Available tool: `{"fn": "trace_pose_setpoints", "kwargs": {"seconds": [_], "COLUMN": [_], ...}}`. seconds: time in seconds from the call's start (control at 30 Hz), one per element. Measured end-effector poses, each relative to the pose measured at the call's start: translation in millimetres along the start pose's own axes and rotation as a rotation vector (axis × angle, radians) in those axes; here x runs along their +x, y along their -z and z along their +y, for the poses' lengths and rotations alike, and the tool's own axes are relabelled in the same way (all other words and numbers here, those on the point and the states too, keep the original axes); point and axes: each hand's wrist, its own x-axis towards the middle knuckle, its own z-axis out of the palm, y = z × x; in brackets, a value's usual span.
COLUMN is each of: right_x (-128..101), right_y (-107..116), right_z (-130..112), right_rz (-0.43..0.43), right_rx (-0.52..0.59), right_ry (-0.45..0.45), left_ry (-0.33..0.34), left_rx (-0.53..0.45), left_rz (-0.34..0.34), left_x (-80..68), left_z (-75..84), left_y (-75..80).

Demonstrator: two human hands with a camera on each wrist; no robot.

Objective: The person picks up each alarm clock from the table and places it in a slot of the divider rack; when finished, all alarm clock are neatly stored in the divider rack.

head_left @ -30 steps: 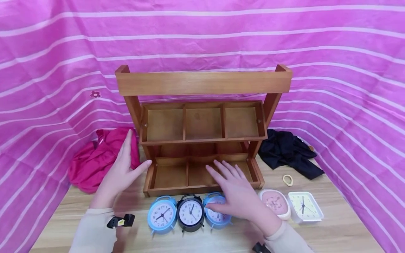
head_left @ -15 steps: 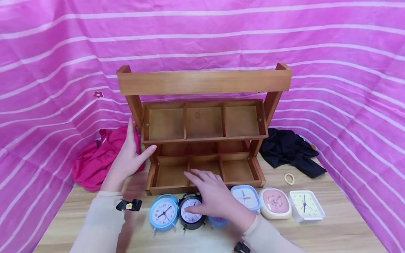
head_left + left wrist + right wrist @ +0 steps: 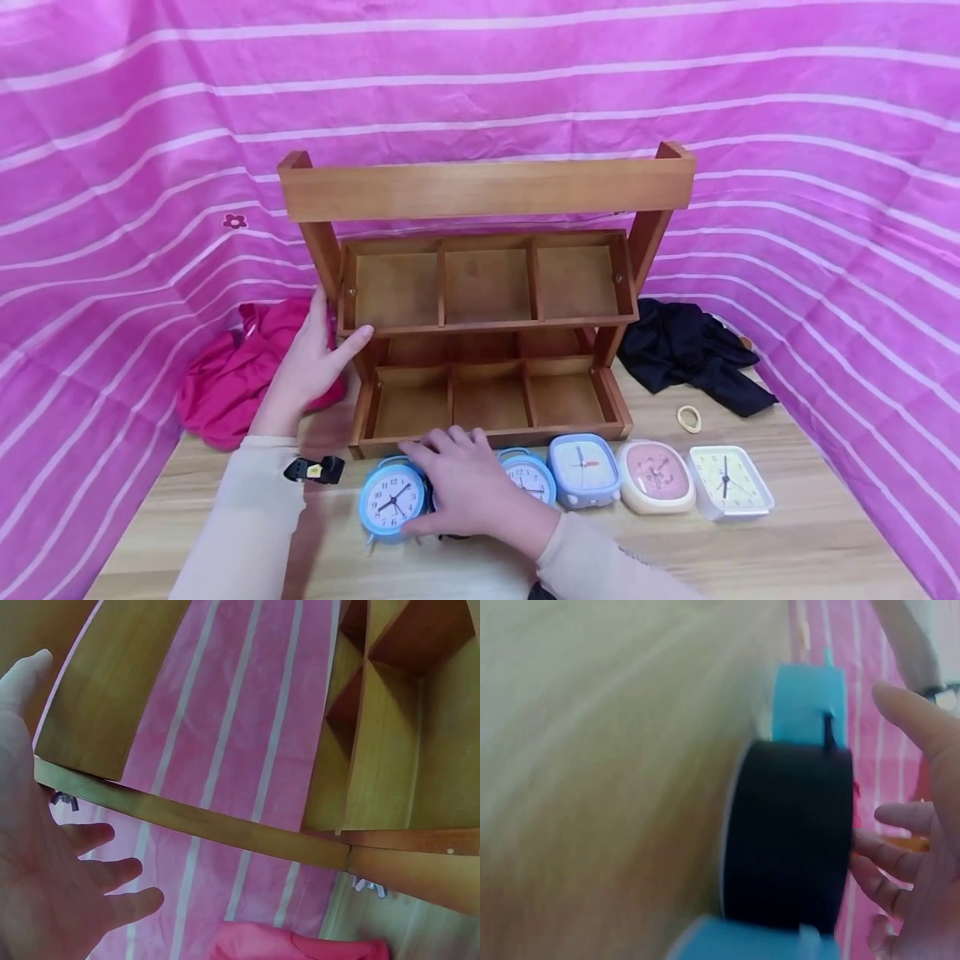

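The right hand [image 3: 465, 487], fingers loosely spread and gripping nothing, is over the black alarm clock [image 3: 789, 836], which lies on the worktop [image 3: 420, 575] between 2 round light-blue alarm clocks [image 3: 390, 500]. Farther right in the same row are 3 more clocks [image 3: 656, 477]. The left hand [image 3: 307, 362], fingers extended and thumb apart, is beside the left end of the wooden rack [image 3: 487, 190]; whether it touches the wood is unclear.
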Motion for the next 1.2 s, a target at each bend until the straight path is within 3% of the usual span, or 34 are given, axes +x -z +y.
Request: {"fn": "trace_pose_setpoints", "kwargs": {"seconds": [0.43,0.7,1.2], "right_x": [14.8,15.3,20.3], "right_y": [-21.1,-29.0,-25.3], "right_z": [-12.6,-12.1,-17.9], "right_rz": [-0.074,-0.034,-0.066], "right_rx": [-0.041,0.002,0.054], "right_ry": [-0.057,-0.05,-0.084], "left_ry": [0.043,0.084,0.086], "left_rx": [-0.041,-0.044,-0.054], "left_rz": [0.008,0.012,0.037], "left_x": [3.8,7.6,8.7], "left_z": [-6.7,-5.0,-5.4], "left_y": [-10.1,-13.5,-11.6]}}
